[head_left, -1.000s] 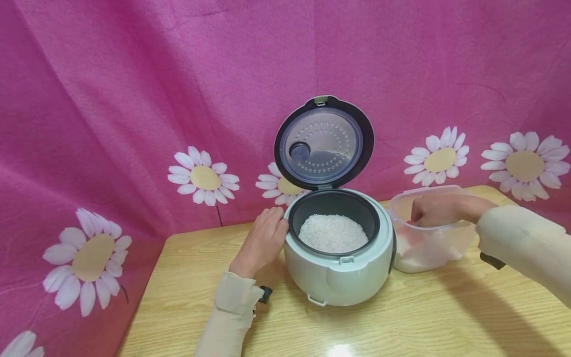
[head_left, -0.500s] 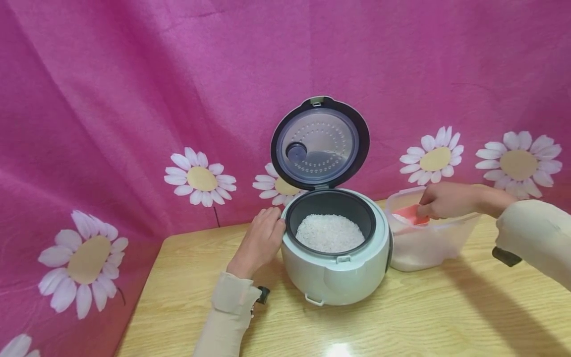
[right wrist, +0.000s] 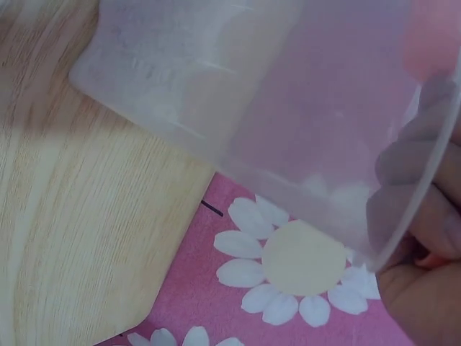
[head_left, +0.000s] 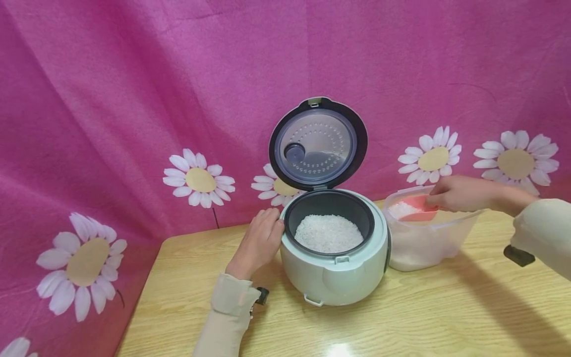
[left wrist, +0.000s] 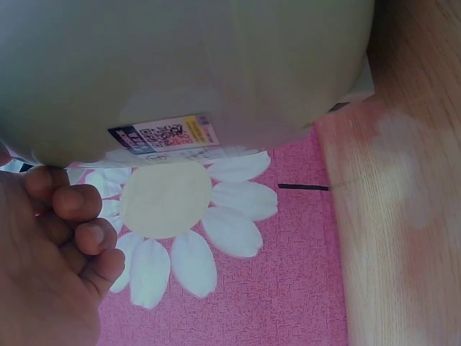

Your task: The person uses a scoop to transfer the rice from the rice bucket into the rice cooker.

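My left hand (head_left: 257, 240) holds the left upper edge of a pale green rice cooker (head_left: 332, 282). In the left wrist view its curled fingers (left wrist: 85, 205) lie right at the cooker's side. White rice (head_left: 329, 233) fills the lower part of the dark inner pot (head_left: 366, 210), and the lid (head_left: 318, 144) stands raised. My right hand (head_left: 464, 193) grips a red scoop (head_left: 421, 207) with rice in it, over the mouth of a clear plastic container (head_left: 428, 245). Through the container's wall, the right wrist view shows the scoop only in part.
The container stands at the cooker's right, with rice at its bottom. Both rest on a wooden table (head_left: 187, 287). Behind hangs a pink cloth (head_left: 214, 89) with daisies. A carrying handle (head_left: 388, 248) lies along the cooker's right side.
My right hand has come up from inside the container and moved right, bringing the red scoop up with rice in it. The left hand stays at the cooker's edge.
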Demonstrator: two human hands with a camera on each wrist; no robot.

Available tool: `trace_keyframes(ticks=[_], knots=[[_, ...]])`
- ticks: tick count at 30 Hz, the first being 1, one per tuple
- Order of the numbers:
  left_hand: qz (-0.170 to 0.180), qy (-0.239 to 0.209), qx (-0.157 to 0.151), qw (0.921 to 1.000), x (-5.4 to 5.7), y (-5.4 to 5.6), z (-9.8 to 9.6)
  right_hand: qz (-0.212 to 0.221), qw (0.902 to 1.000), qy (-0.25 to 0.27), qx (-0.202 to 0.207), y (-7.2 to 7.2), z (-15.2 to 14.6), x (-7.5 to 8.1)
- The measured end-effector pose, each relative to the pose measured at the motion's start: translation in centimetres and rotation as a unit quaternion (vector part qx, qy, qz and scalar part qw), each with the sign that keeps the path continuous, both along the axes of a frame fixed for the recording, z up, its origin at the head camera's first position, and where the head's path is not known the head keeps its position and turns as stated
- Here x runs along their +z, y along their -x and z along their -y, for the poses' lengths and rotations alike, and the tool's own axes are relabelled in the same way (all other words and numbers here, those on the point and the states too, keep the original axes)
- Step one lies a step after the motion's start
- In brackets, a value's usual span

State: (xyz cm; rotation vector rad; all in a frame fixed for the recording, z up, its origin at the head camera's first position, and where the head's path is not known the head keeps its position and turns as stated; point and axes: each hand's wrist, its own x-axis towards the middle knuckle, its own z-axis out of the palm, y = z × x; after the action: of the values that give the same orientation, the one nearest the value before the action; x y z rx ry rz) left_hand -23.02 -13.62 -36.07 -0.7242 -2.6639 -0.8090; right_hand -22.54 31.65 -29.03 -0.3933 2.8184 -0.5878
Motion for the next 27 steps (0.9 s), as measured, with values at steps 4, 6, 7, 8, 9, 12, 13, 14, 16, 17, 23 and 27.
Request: trace_keyframes(ticks=[4, 6, 7, 8, 9, 12, 13, 14, 16, 17, 23, 27], knots=[[0.009, -0.001, 0.003, 1.0000, 0.1, -0.1, 0.0, -0.001, 0.9998, 0.008, -0.017, -0.3, -0.5, 0.3], [0.010, -0.001, 0.003, 0.9999, 0.1, -0.1, 0.0, 0.002, 0.9996, 0.011, -0.027, -0.4, -0.7, 0.5], [0.009, -0.002, 0.003, 1.0000, 0.1, -0.1, 0.0, 0.002, 0.9994, 0.010, -0.032, -0.5, -0.8, 0.5], [0.009, -0.002, 0.003, 1.0000, 0.1, -0.1, 0.0, 0.002, 0.9993, 0.009, -0.036, -0.5, -0.9, 0.6], [0.009, -0.002, 0.002, 1.0000, 0.1, -0.1, 0.0, 0.000, 0.9992, 0.009, -0.038, -0.5, -1.0, 0.7], [0.005, 0.000, 0.000, 1.0000, 0.1, -0.1, 0.0, -0.007, 0.9990, 0.007, -0.043, -0.6, -1.4, 0.8], [0.004, 0.000, 0.000, 1.0000, 0.1, -0.1, 0.0, -0.009, 0.9990, 0.008, -0.043, -0.6, -1.6, 0.8], [0.004, 0.001, 0.000, 1.0000, 0.1, -0.1, 0.0, -0.010, 0.9990, 0.008, -0.042, -0.7, -1.8, 0.8], [0.006, 0.000, 0.002, 1.0000, 0.1, -0.1, 0.0, -0.012, 0.9990, 0.013, -0.042, -0.8, -2.0, 1.0], [0.008, 0.000, 0.003, 1.0000, 0.1, -0.1, 0.0, -0.014, 0.9989, 0.017, -0.042, -0.8, -2.1, 1.0], [0.011, -0.003, 0.003, 0.9999, 0.1, -0.1, 0.0, -0.032, 0.9979, 0.043, -0.036, -1.4, -1.7, 1.8], [0.008, -0.001, 0.001, 1.0000, 0.0, -0.1, 0.0, -0.033, 0.9975, 0.055, -0.029, -1.5, -0.8, 2.2]])
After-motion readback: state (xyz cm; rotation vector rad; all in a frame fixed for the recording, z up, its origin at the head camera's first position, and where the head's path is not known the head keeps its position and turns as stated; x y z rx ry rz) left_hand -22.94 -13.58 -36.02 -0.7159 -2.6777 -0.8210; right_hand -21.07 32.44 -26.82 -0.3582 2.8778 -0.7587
